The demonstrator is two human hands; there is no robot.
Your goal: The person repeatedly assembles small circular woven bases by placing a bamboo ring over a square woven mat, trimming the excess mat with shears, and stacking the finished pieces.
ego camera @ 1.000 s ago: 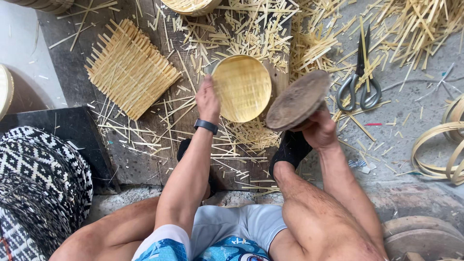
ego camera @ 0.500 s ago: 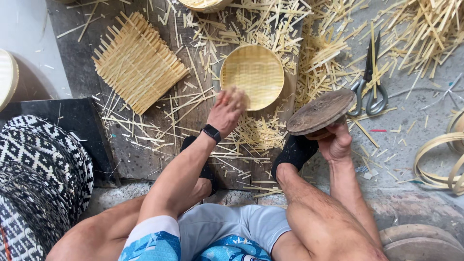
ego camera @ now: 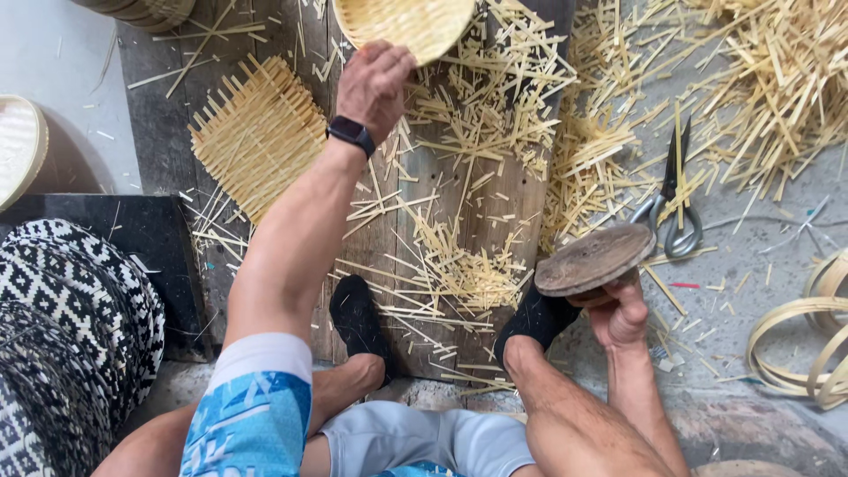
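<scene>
Here, a round woven bamboo tray point(ego camera: 406, 22) is gripped at its near rim by the left hand point(ego camera: 375, 84), lifted over the strip-littered plank point(ego camera: 442, 221). A flat round wooden disc point(ego camera: 594, 259) is clasped in the right hand point(ego camera: 621, 314), near the scissors point(ego camera: 669, 208).

A basket-weaving workshop floor. Cut bamboo strips point(ego camera: 495, 168) litter the boards beyond the fingers. Scissors point(ego camera: 669, 208) and a woven mat point(ego camera: 261, 132) lie nearby.

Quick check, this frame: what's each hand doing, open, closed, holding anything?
Left hand: closed on the rim of the round woven bamboo tray, held up.
Right hand: closed, holding the round wooden disc.
</scene>
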